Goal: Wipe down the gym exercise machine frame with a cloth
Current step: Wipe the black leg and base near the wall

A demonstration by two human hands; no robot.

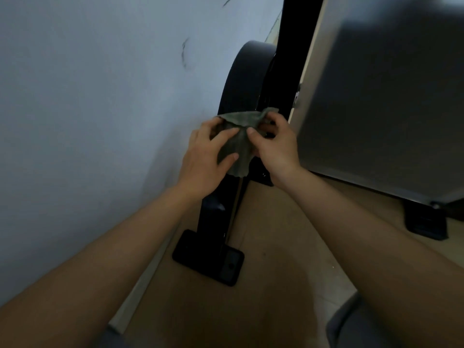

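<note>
Green cloth [238,144] pinched in both my hands, left [206,156] and right [273,144]. I'd say I'm spreading it to wipe the black frame [216,222] below.

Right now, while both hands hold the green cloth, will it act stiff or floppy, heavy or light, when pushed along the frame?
Probably floppy: the cloth folds and droops between the left hand and right hand. Likely light: it looks thin. It may bunch when pushed along the black frame unless pressed flat.
</note>
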